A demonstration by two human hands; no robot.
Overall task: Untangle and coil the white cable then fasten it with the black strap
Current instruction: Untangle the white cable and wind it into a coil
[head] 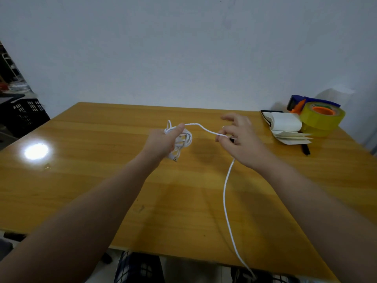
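Left hand [163, 140] curls round a loose bundle of the white cable [225, 193], thumb pressed over the top of the loops and a plug end [175, 159] hanging out below the palm, above the middle of a yellow wooden table [81, 180]. From the thumb a single strand runs across to the right hand [240, 139], which pinches it between thumb and forefinger while the other fingers stand spread and loosely bent. Both hands are held close together over the tabletop, joined by that short slack span. Below the right hand the cable drops to the table, runs toward the person in a long curve and goes over the near edge. A small black piece [231, 139] shows just under the right hand's fingers; too little of it is visible to tell what it is. At the far right corner of the table a white pad with fanned pages [285, 124] lies touching a blue and orange tape dispenser [318, 115] that holds a yellowish roll, and a thin black stick [306, 149] pokes out from beneath the pad. A black slotted crate [24, 113] sits off the table's left side, against a pale wall.
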